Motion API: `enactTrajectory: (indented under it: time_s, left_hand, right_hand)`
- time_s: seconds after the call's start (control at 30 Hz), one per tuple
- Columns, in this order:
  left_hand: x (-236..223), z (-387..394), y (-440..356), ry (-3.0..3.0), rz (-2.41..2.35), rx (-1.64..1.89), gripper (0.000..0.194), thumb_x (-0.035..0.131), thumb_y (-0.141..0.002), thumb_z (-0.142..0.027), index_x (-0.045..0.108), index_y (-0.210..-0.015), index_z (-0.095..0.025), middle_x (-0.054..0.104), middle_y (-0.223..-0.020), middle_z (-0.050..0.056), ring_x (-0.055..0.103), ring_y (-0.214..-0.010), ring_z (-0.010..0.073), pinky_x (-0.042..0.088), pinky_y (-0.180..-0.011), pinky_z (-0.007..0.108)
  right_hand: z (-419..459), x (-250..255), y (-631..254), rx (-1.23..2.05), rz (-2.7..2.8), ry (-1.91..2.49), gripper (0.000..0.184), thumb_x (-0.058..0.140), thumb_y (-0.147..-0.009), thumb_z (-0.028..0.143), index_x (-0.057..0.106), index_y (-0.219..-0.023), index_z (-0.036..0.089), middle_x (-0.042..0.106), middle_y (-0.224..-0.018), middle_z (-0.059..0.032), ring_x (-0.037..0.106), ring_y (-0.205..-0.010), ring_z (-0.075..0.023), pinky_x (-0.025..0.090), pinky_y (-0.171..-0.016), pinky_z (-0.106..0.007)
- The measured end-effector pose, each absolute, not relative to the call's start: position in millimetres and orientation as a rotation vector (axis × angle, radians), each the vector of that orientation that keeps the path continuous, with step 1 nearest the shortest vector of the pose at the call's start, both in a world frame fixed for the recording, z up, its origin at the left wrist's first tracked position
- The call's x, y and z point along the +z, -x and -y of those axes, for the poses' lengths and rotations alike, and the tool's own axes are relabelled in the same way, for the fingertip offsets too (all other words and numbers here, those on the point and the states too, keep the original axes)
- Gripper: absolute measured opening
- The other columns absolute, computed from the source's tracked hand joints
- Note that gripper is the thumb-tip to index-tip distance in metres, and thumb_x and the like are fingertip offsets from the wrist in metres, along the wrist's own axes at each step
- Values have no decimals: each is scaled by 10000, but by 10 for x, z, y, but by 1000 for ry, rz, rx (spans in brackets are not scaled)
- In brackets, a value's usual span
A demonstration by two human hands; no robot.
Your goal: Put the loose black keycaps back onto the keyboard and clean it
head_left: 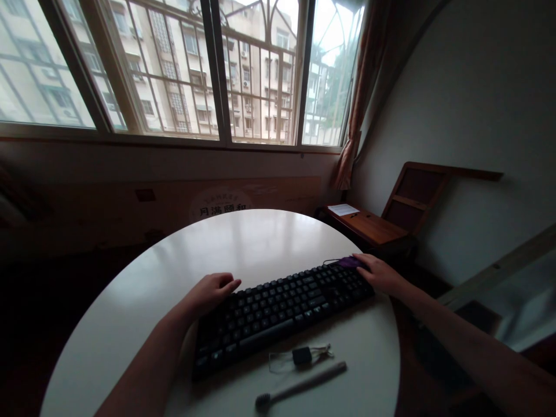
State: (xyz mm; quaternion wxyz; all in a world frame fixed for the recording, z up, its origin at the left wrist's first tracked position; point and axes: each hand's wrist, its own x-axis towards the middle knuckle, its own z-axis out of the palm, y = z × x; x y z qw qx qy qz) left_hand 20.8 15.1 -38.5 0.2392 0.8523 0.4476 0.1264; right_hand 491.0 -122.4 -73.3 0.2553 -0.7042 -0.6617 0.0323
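A black keyboard (278, 313) lies at a slant on a round white table (143, 307). My left hand (215, 291) is at its far left corner, fingers curled against the edge; part of the grip is hidden. Over the keyboard's far right end, my right hand (377, 273) has its fingers closed on a dark purple cloth pouch (348, 262) with a thin cord trailing left. Nearer the front lies a small black square piece (302, 355) with clear and wire-like parts whose kind I cannot make out. Below it is a grey toothbrush (304, 384), bristles to the left.
Beyond the table stands a low wooden bench or seat (373, 225) with a sheet of white paper (343, 209) on it. A long printed cardboard box (174, 202) lies under the barred window (260, 87). A curtain (350, 150) hangs at its right.
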Motion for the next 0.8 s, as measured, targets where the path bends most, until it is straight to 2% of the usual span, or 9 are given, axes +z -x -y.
enactTrajectory:
  time_s: [0.2, 0.4, 0.53, 0.63, 0.8]
  left_hand:
    - [-382, -163, -215, -2331, -1225, 337, 528, 380, -793, -703, 496, -646, -209, 525, -640, 10, 497, -638, 195, 360, -612, 297]
    - [-412, -191, -151, -2346, -1236, 333, 505, 409, -799, -673, 526, -654, -204, 535, -631, 8, 501, -620, 188, 345, -592, 289]
    - [-438, -211, -94, -2370, -1304, 371, 465, 427, -815, -623, 537, -654, -201, 547, -616, 7, 512, -614, 183, 340, -588, 282]
    - [-448, -206, -99, -2416, -1399, 383, 426, 430, -844, -563, 562, -670, -197, 581, -633, 19, 545, -624, 186, 347, -590, 282]
    - [-470, -215, -131, -2451, -1491, 377, 387, 437, -887, -493, 643, -759, -192, 667, -765, 51, 616, -747, 217, 412, -662, 296]
  right_hand:
    - [1206, -730, -5097, 218, 1801, 2012, 345, 538, -830, 179, 743, -1108, 182, 701, -1120, -80, 648, -1057, -210, 480, -977, -323]
    - [1208, -407, -4776, -24, 1715, 1884, 266, 585, -819, 216, 734, -1035, 178, 672, -1015, -59, 641, -884, -163, 492, -819, -266]
    - [1226, -232, -4098, 107, 1993, 1602, 217, 603, -839, 199, 736, -1011, 199, 655, -972, -47, 632, -873, -146, 483, -828, -256]
    - [1183, -200, -3390, 187, 2222, 1409, 219, 596, -887, 213, 722, -1066, 217, 650, -965, -37, 619, -798, -120, 472, -782, -245]
    - [895, -204, -2270, 136, 2473, 1135, 265, 569, -949, 320, 679, -1174, 238, 652, -987, -44, 590, -804, -128, 444, -752, -239]
